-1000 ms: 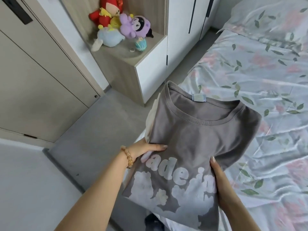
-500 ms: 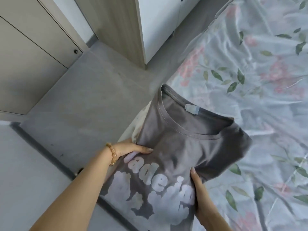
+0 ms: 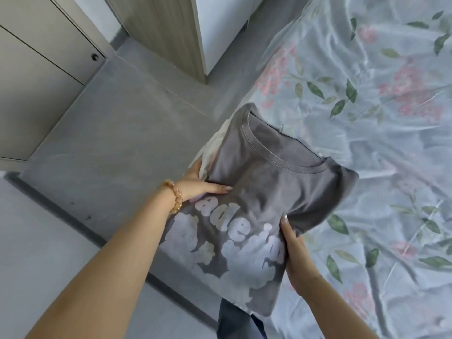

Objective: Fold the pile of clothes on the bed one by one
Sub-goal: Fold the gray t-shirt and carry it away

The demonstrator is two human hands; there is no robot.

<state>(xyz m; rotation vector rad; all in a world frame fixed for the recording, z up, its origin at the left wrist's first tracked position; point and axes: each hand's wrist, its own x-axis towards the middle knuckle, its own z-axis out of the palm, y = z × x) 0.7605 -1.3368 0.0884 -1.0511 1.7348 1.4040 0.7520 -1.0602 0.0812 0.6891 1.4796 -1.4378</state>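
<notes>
- grey tee (image 3: 274,192): print partly covered, only "ade i" readable; fingers under cloth hidden, frame blurry
- folded, neck facing away, pale print near me, pale cloth under its left edge
- held betw both hands over bed (image 3: 367,118) near-left edge
- left hand (image 3: 203,185) grips left side, right hand (image 3: 294,250) grips right side, thumbs on top

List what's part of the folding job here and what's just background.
Job: grey T-shirt, held by left hand and right hand; bed.
Background: bracelet, cabinet, floor, wardrobe doors.
</notes>
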